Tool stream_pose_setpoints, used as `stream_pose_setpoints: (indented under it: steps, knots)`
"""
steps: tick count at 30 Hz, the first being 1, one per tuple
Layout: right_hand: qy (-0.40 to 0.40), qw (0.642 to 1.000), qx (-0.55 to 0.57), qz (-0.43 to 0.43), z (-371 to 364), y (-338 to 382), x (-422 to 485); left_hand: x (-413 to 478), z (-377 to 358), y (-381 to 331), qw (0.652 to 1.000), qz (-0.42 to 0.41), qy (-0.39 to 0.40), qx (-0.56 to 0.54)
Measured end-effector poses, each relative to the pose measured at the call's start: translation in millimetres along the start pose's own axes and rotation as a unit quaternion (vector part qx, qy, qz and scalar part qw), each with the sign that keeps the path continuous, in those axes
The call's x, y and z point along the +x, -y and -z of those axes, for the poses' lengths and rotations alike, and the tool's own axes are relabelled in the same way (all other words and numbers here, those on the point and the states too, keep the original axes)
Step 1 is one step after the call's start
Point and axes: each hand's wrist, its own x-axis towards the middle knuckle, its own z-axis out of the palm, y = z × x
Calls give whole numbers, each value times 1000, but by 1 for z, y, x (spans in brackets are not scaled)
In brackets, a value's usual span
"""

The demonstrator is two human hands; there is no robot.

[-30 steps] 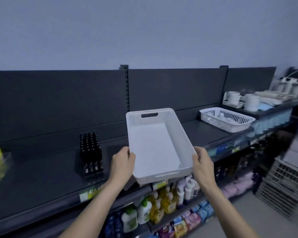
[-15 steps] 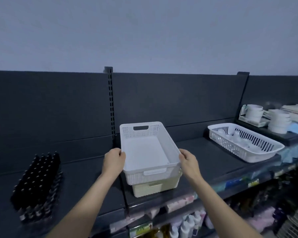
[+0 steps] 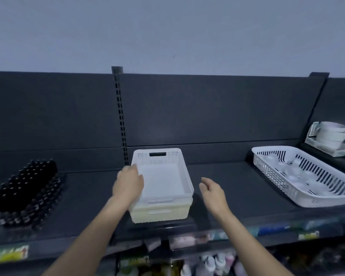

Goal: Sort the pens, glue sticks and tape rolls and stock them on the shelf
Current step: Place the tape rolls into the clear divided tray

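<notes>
White basket (image 3: 163,182) sits nested in a cream basket (image 3: 159,213) on the shelf (image 3: 237,186).
Left hand (image 3: 128,184) lies on its left rim, grasp too blurred to tell; right hand (image 3: 211,191) hovers released just beside it.

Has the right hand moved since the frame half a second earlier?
Yes. The right hand has left the white basket's right edge and drawn rightward, away from the cream basket standing on the shelf; it is open, touching neither.
</notes>
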Motion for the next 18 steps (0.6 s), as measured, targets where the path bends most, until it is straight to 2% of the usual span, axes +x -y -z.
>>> stream_pose_setpoints:
  steps: [3,8,13,18]
  knots:
    - [8,998,-63,23,39,-26,-6,-37,-20,-61,996,-87,-1,-11]
    - [-18,985,-169,30,118,-75,-13,-72,-90,-151,974,-202,102,24]
    - [-69,969,-237,-8,207,-129,-14,-82,-150,-226,954,-239,179,4]
    - [-112,953,-277,-53,288,-178,4,-75,-204,-300,941,-254,222,-27]
